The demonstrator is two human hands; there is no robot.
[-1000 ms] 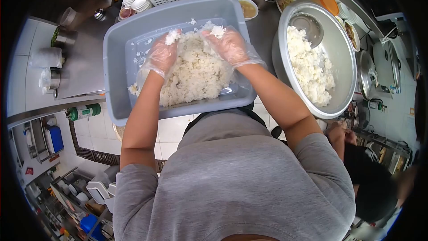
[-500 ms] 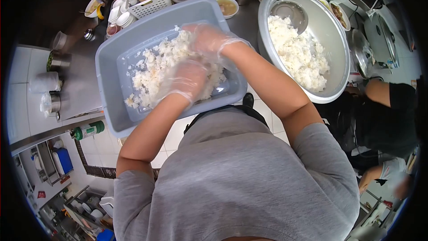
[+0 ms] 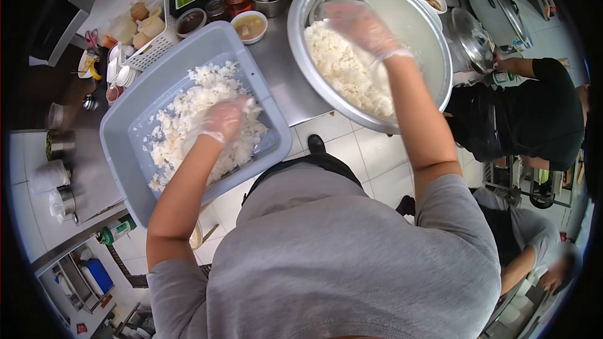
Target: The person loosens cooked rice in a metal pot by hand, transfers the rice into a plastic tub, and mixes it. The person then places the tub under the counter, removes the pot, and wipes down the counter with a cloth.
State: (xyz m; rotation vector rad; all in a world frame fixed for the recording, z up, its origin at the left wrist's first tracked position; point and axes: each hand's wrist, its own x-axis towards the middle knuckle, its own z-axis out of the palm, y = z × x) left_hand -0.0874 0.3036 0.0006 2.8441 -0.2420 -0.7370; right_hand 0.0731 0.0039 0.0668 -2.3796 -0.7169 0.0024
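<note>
1. Atop the grey steel desk [image 3: 276, 61], a blue-grey rectangular plastic tub [image 3: 269, 99] stands on the left and a large round silver metal bowl [image 3: 428, 56] on the right, near each other with a gap between.
2. Loose white cooked rice [image 3: 217, 78] lies heaped across the floor of the tub, with scattered grains at its edges; more white rice [image 3: 342, 74] fills the left side of the bowl.
3. Inside the tub, the left hand [image 3: 223, 119], in a clear plastic glove, is down on the rice; I cannot tell whether its grip is apart or together.
4. Within the bowl's rim, the right hand [image 3: 364, 28], gloved likewise, is at the far end of the rice there, partly covering a smaller round silvery dish [image 3: 318, 10]. It is blurred, so I cannot tell whether its grip is clamped on anything.
5. Beyond the tub are a white perforated plastic basket [image 3: 154, 44], a round bowl of dark sauce [image 3: 190, 23] and a white bowl of pale brown soup [image 3: 249, 26].
6. To the right, another person in black clothing [image 3: 521, 116] reaches toward a round shiny metal lid [image 3: 472, 39].
</note>
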